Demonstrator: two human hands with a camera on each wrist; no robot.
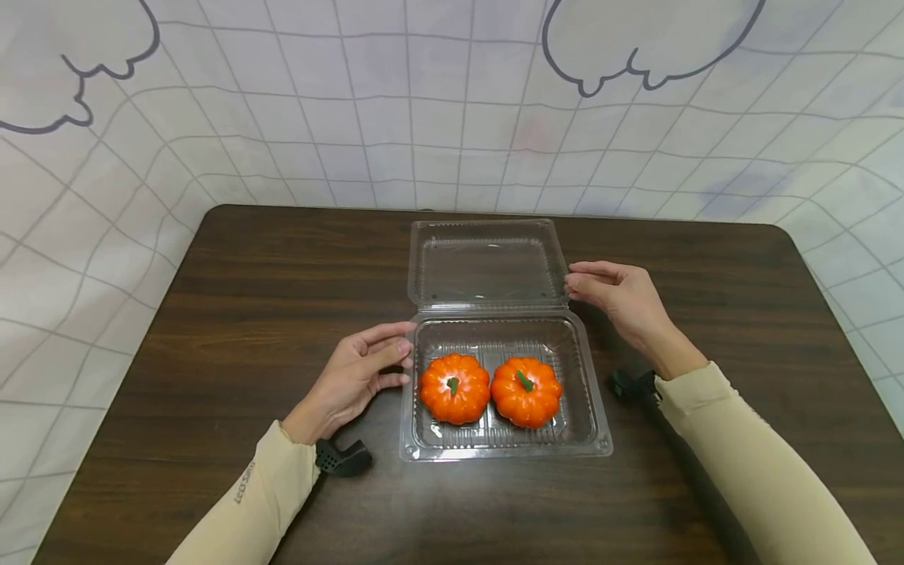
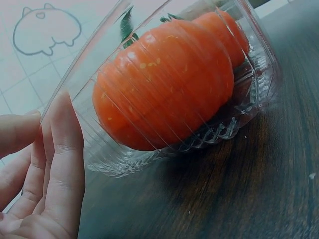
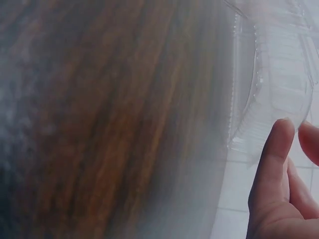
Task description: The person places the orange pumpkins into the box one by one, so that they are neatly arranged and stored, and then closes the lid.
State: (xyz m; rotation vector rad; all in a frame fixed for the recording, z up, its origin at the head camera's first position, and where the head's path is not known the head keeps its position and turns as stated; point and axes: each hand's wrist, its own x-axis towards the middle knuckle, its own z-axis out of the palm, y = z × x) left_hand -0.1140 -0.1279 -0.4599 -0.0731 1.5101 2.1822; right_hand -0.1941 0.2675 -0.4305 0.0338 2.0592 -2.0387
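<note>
Lid is pinched by right hand, container rim by left hand; closing seems underway. Folding over is probably needed.

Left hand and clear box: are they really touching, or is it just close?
Touching. The left wrist view shows the left hand pinching the rim of the clear box between thumb and fingers.

Right wrist view: blurry tabletop, cropped container
</note>
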